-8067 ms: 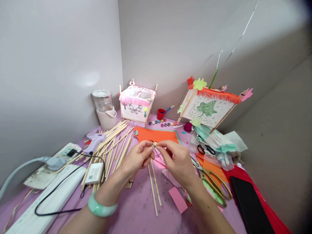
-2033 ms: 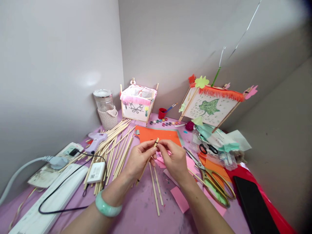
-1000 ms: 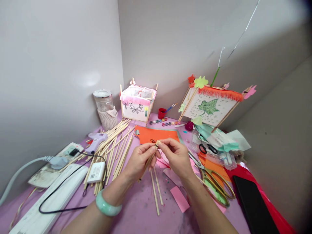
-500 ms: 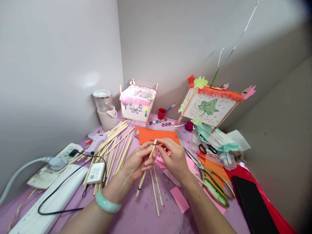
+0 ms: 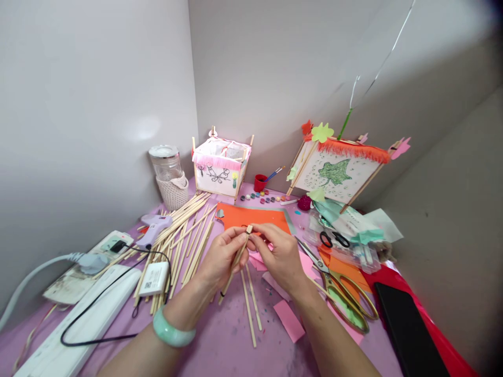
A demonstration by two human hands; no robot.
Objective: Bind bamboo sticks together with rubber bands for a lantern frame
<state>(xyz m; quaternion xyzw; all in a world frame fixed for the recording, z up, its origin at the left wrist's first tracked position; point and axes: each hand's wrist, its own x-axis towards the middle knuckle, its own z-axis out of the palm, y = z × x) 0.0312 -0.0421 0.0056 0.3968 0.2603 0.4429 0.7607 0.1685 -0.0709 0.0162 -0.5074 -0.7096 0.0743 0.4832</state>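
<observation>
A short wooden stick [image 5: 234, 264] with dark bands near both ends slants between my hands over the table. My left hand [image 5: 226, 254] is closed round it, thumb near its upper end. The fingers of my right hand [image 5: 275, 251] pinch at the dark band by that same end; whether they grip the stick or the band I cannot tell. Two loose wooden sticks [image 5: 248, 309] lie on the purple table [image 5: 220, 345] just below the hands. Beyond the fingertips is an orange sheet [image 5: 251, 214], with pink paper pieces [image 5: 290, 320] to the right.
Many wooden sticks [image 5: 184, 235], a lilac glue gun [image 5: 155, 228] and a power strip [image 5: 78, 330] lie left. Gold-handled scissors [image 5: 346, 293] and a black phone-like slab [image 5: 408, 330] lie right. Two paper lanterns [image 5: 216, 175] and a jar [image 5: 167, 167] stand behind.
The stick has tilted so its lower end is drawn up closer to my left hand. My left fingers have curled in around it; the right hand is nearly still.
</observation>
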